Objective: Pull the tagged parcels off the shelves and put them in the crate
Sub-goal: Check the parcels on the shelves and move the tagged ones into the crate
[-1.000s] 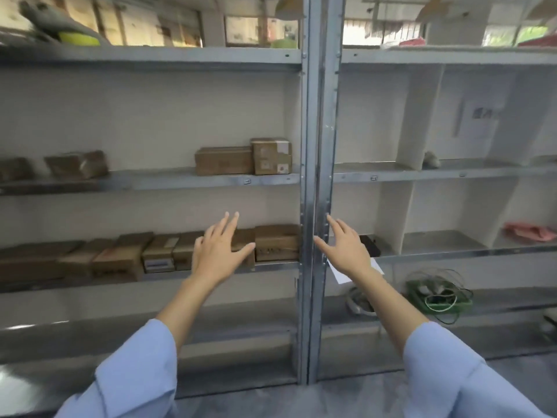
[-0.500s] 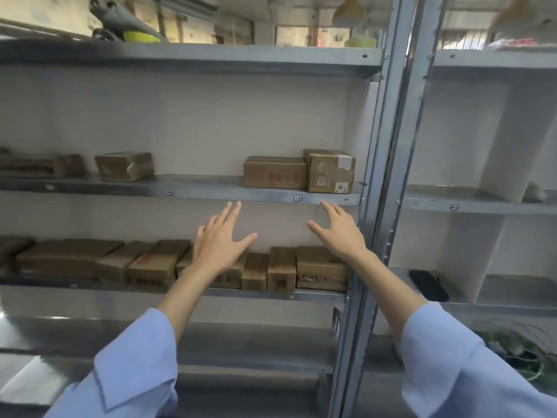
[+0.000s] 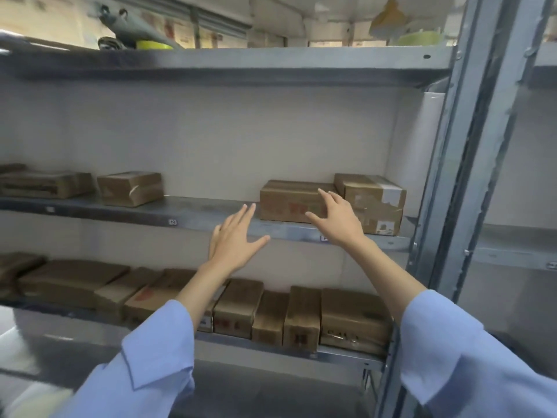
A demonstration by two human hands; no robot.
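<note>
Grey metal shelves (image 3: 193, 211) hold brown parcels on two levels. On the middle shelf's right end, a flat parcel (image 3: 289, 196) touches a taller labelled parcel (image 3: 376, 200). The right hand (image 3: 339, 214), fingers spread and empty, overlaps the flat parcel; the left hand (image 3: 235, 239) hovers open nearby.
</note>
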